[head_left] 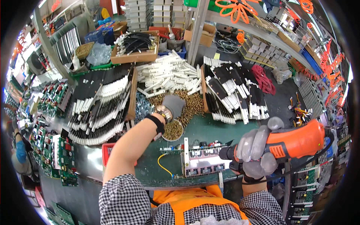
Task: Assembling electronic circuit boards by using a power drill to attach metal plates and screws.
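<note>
My left hand (173, 106), in a grey glove, reaches over a heap of brass-coloured screws (193, 107). Its fingers are bunched together, and their tips are hidden, so what they hold cannot be made out. In a padded grey glove, my right hand (257, 150) is wrapped round an orange power screwdriver (296, 141) whose black nose points left. Close to that nose lies a white metal plate (206, 165) with a circuit board and a white bar (186, 152) standing along its left end. A round tub (172, 131) of small brass screws sits just below my left wrist.
Beyond the screws lies a pile of white strips (168, 73). Stacks of black-and-white strips stand left (101, 108) and right (234, 90). A yellow wire (161, 163) curls beside the plate. Green circuit boards (52, 150) line the left side. A black cord (305, 170) hangs by the screwdriver.
</note>
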Demonstrator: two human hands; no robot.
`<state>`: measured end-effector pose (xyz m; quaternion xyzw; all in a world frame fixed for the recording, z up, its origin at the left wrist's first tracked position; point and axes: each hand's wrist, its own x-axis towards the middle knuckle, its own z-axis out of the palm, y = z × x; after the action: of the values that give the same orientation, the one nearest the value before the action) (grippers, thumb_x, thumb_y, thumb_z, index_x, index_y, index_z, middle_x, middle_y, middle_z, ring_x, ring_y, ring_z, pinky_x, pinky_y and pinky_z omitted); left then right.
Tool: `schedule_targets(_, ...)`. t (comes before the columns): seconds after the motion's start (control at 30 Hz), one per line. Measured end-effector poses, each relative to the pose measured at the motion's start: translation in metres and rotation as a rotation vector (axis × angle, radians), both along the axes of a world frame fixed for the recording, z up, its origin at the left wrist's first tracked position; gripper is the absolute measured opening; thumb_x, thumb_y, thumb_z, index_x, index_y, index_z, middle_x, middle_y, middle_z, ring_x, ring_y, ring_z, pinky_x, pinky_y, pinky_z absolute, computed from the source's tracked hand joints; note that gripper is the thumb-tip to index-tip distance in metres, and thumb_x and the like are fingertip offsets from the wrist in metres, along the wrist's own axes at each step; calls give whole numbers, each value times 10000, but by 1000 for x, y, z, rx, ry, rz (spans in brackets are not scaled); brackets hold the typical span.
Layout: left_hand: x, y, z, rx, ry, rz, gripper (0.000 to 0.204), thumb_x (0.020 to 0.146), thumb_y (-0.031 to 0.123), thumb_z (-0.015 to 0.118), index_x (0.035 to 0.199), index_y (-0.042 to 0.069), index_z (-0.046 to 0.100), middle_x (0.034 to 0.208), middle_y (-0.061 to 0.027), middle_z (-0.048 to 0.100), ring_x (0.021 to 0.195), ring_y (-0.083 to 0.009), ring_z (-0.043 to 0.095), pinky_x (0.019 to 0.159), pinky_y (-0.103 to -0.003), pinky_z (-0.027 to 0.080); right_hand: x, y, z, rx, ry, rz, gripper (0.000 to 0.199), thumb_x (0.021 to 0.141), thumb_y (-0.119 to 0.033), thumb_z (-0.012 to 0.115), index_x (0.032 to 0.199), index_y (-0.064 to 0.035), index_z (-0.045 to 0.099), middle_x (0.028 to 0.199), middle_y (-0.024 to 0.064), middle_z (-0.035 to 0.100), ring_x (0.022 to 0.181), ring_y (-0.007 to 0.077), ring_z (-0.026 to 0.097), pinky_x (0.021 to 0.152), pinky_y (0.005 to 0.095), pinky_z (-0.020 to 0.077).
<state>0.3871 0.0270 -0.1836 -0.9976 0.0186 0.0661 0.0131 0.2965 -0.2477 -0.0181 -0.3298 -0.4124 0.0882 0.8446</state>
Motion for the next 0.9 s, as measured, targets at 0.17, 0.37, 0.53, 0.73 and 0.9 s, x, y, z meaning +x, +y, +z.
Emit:
schedule_targets(0.17, 19, -18, 7, 1, 49, -73, 241, 786, 225, 738, 965, 79, 669, 899, -121, 690, 882, -303, 677, 752, -414, 541, 5, -13, -6, 53, 68, -46, 584, 784, -143, 786, 1218, -32, 410, 644, 57, 578, 570, 216, 600, 494, 328, 502)
schedule_targets(0.37, 14, -7, -3, -72, -74, -19, 187, 787, 182, 713, 919, 61, 660, 878, -133, 687, 884, -326, 670, 742, -425, 534, 5, -15, -13, 92, 84, 4, 583, 796, -104, 761, 1238, -30, 390, 690, 78, 584, 582, 223, 602, 508, 349, 521)
schedule_targets(0.53, -1, 0, 2, -263, -340, 28, 119, 791, 151, 658, 867, 62, 640, 829, -150, 670, 803, -357, 655, 694, -442, 518, -2, -14, -9, 134, 64, -17, 600, 784, -92, 769, 1233, -23, 377, 631, 57, 533, 511, 187, 540, 450, 312, 474)
schedule_targets(0.73, -47, -39, 54, -1219, -385, -5, 173, 837, 67, 605, 1005, 40, 637, 813, -63, 623, 735, -140, 578, 681, -301, 488, -5, -31, 8, 179, -35, -195, 582, 803, -113, 720, 1225, -36, 325, 617, -5, 414, 502, 96, 402, 445, 227, 349)
schedule_targets(0.9, -148, -70, 100, -1535, -230, -70, 228, 981, 196, 485, 1042, 21, 618, 853, -14, 578, 787, -82, 514, 728, -251, 442, -6, -30, 4, 274, 114, -331, 494, 837, -241, 677, 1151, 27, 405, 628, -29, 350, 520, 78, 362, 439, 232, 325)
